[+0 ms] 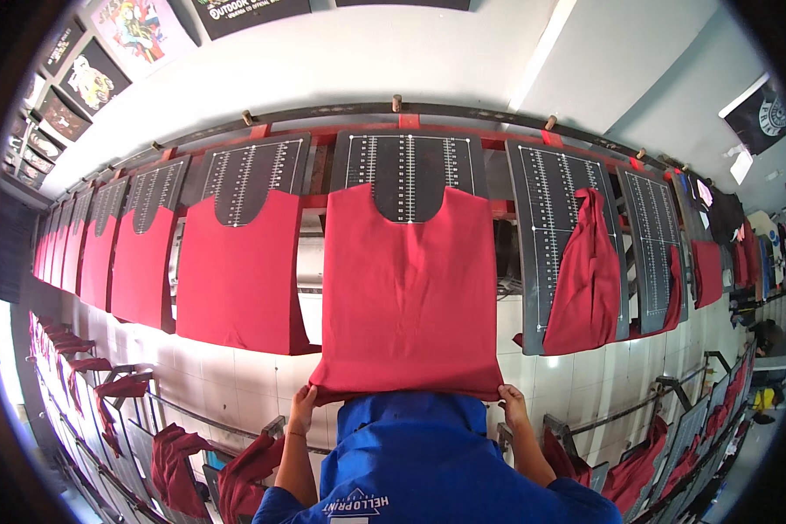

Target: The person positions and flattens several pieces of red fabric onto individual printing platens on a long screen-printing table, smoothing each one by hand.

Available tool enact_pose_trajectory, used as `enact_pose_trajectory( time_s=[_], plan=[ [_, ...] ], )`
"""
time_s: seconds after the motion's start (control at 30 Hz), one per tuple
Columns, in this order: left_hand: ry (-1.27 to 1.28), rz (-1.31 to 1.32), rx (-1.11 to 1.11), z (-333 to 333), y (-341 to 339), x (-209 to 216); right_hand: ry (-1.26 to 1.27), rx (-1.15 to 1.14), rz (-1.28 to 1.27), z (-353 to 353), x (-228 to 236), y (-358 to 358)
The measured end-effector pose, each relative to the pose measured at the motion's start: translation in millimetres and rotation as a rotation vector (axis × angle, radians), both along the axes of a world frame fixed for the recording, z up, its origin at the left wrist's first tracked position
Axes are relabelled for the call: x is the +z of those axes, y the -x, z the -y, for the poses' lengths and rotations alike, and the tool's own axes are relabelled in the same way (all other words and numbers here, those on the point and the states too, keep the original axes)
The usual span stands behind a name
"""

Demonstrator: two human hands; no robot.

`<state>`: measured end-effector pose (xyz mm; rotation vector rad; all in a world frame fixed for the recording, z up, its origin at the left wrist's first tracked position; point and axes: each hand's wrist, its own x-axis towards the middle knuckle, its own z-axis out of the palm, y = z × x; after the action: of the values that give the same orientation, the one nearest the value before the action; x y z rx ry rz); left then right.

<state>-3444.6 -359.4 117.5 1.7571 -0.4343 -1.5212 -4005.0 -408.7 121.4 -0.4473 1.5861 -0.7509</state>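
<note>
In front of me a red fabric panel (410, 297) with a scooped neckline lies over a dark grey board (410, 162) printed with white ruler lines. My left hand (303, 407) is closed on the near left corner of the cloth. At the near right corner my right hand (513, 405) pinches the same panel. Between the two hands the lower edge is drawn out fairly straight, close to my blue shirt. Soft wrinkles run down the middle below the neckline.
To the left, another red panel (236, 271) lies smooth on its board, with several more beyond. On the right board (537, 192) a bunched red cloth (585, 279) lies loosely. A black rail (323, 113) runs behind. Racks with draped red cloths (179, 463) stand behind me.
</note>
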Motion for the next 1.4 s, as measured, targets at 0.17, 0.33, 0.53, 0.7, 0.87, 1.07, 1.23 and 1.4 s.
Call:
enact_pose_trajectory(
  time_s=[0.17,0.33,0.53,0.7,0.87,1.07,1.23,1.4],
  plan=[
    [-0.154,-0.049,0.089,-21.1,4.7,-26.4,-0.190,0.045,-0.177,-27.4,-13.2,-2.2],
    [-0.305,0.485,-0.488,-21.8,-20.1,-52.8,-0.173,0.095,-0.415,-37.6,-36.8,-4.8],
    [-0.078,0.434,-1.036,149.9,1.3,100.4,0.266,0.223,-0.859,148.3,123.1,-92.2],
    [0.647,0.979,-0.584,362.4,60.7,113.7,1.124,0.602,-1.067,348.4,112.7,-147.7],
    [0.746,1.290,-0.643,466.8,67.6,79.9,1.017,0.753,-1.273,431.2,78.5,-150.5],
    [0.867,1.138,-0.633,479.8,44.1,64.7,1.218,0.742,-1.053,450.1,75.1,-136.8],
    [0.876,1.050,-0.659,491.6,28.7,74.7,1.205,0.726,-0.977,465.3,79.7,-134.9],
    [0.784,1.028,-0.776,511.8,26.5,84.4,1.168,0.749,-1.063,484.5,78.6,-134.5]
  ],
)
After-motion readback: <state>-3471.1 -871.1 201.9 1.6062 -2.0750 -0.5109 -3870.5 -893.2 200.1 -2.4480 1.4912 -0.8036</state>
